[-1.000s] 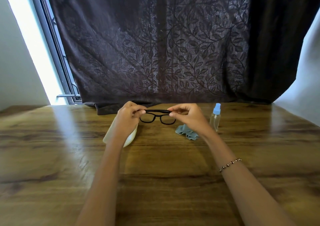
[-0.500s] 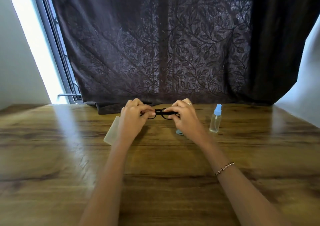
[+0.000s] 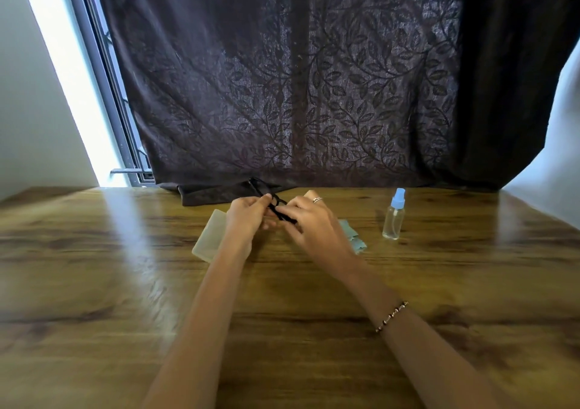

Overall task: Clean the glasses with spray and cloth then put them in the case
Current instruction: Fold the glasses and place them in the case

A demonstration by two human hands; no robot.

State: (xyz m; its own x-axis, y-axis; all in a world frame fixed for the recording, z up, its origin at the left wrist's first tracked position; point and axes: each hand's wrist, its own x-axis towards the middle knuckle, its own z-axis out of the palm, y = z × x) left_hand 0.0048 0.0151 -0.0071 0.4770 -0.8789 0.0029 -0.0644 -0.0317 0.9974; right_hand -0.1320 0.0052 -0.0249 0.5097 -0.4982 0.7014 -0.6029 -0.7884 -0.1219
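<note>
Glasses [image 3: 272, 203] now tilted, one end raised toward the tabletop's [image 3: 94, 283] far edge; left hand [image 3: 248, 217] and right hand [image 3: 309, 223] both pinch the frame.

Nothing here carries readable writing: no label shows on the spray bottle [image 3: 393, 217], nor on the pale case [image 3: 208, 236].
</note>
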